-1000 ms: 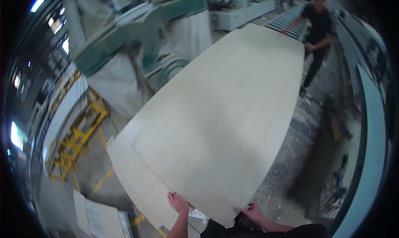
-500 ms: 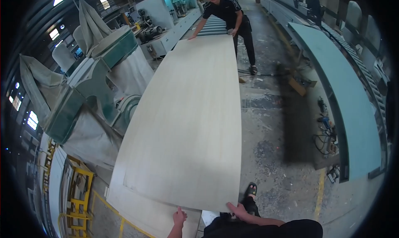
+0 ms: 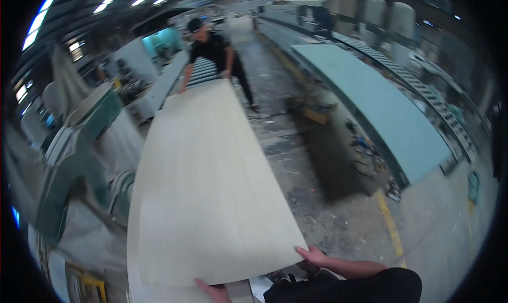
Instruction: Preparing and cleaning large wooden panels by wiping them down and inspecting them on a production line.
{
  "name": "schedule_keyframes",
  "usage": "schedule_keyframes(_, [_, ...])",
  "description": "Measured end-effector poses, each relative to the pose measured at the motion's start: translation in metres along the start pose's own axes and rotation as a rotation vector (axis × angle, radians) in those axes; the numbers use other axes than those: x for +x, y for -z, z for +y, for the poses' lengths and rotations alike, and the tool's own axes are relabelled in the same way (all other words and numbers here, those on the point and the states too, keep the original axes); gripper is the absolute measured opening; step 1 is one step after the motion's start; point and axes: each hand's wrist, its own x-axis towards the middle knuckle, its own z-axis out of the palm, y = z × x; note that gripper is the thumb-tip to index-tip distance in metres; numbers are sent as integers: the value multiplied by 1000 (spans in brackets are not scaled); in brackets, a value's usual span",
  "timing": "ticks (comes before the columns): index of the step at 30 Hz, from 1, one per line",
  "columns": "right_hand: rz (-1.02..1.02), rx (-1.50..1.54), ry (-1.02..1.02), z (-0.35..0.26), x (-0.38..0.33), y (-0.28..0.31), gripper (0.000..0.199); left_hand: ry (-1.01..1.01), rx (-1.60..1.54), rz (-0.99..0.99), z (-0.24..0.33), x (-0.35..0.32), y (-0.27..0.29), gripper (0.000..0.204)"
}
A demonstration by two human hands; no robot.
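Observation:
A long pale wooden panel (image 3: 206,197) stretches away from me, on top of another pale panel (image 3: 159,293) that shows along its left and near edges. My right hand (image 3: 313,256) grips the top panel's near right corner, thumb above and fingers mostly hidden beneath. At the near edge, my left hand (image 3: 212,291) holds the same panel, its thumb at the rim and its other fingers out of sight. A co-worker (image 3: 211,51) in dark clothes and a cap leans over the far end, both hands at the panel.
Green machinery with cloth bags (image 3: 74,160) stands close on the left. To the right, a long light-green table (image 3: 370,102) runs beside a roller conveyor (image 3: 423,91). Tools and cables (image 3: 365,149) lie on the floor near it. A yellow frame (image 3: 92,282) is at lower left.
My view has swung to the right. My left hand has come to the panel's near edge and taken hold. The top panel's near end appears shifted rightward over the one below.

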Motion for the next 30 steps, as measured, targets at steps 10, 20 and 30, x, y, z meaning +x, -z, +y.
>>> schedule_keyframes(10, [73,101,30,11,-78,120,76,-320,405,-165,28,-9,-203,70])
schedule_keyframes(20, [304,186,183,66,-100,359,56,-28,361,-360,-135,-149,-316,76])
schedule_keyframes(30, [307,330,264,114,-147,623,60,209,256,-298,-304,-363,-341,83])
